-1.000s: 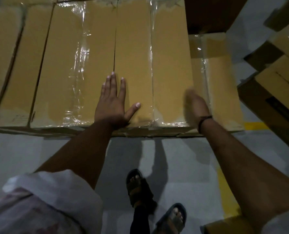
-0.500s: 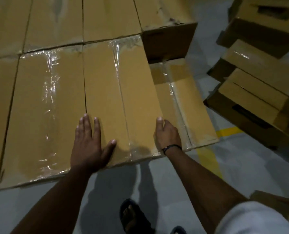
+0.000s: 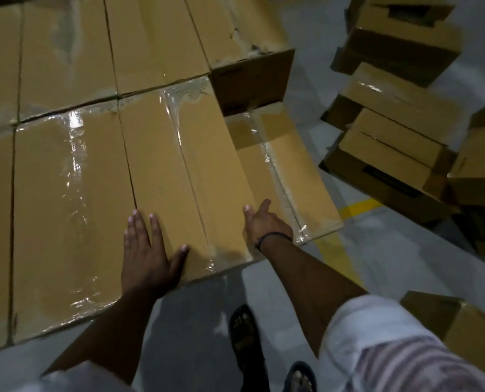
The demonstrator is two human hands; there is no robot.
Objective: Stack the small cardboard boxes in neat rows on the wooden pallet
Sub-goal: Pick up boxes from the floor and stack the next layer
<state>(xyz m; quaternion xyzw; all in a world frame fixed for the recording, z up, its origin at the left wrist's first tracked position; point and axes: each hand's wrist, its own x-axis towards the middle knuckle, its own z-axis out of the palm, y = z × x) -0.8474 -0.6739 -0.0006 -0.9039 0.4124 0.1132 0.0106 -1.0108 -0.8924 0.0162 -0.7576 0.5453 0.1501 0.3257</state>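
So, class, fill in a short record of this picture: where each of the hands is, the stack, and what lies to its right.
left hand: flat on top of the taped box, near its front edge
right hand: at that box's right side, above the lower box
stack: boxes in close rows
right of stack: loose boxes on the floor
pallet: not visible

Dim, grainy view; light, probably overhead, glares off taped boxes (image 3: pixel 74 176); edges bow, floor (image 3: pixel 377 250) shadowed.

Grey floor (image 3: pixel 383 267), yellow line (image 3: pixel 361 205), loose cardboard boxes (image 3: pixel 391 142) at right
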